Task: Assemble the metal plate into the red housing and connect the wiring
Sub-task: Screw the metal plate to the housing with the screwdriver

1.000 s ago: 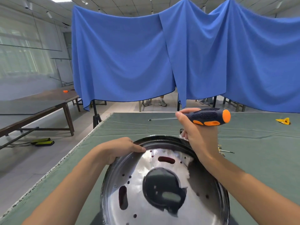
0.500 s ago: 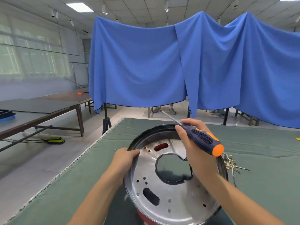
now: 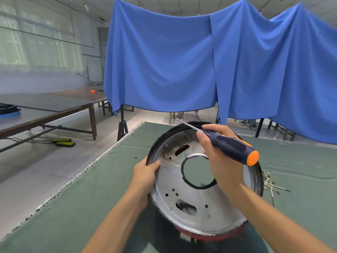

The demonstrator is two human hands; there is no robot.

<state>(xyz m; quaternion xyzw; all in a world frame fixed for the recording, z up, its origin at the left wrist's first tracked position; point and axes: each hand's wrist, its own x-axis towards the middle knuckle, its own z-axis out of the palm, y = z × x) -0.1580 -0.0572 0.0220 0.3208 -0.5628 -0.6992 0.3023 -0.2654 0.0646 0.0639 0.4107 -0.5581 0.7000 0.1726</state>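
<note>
A round silver metal plate with a large centre hole, slots and small holes is tilted up toward me over the green-covered table. Below its near edge a strip of the red housing shows; red also shows through a slot near the top. My left hand grips the plate's left rim. My right hand holds a dark blue and orange screwdriver in front of the plate, its thin shaft pointing up and left past the rim. A bundle of wires with metal terminals lies to the right.
The table's left edge runs diagonally close to the plate. A tiny dark screw lies on the cloth left of the plate. Blue cloth hangs behind the table. Another long table stands at the left across the floor.
The plate has been tipped up more steeply and lifted away from me. My right hand turned the screwdriver from level to pointing up-left. My left hand slid down the left rim.
</note>
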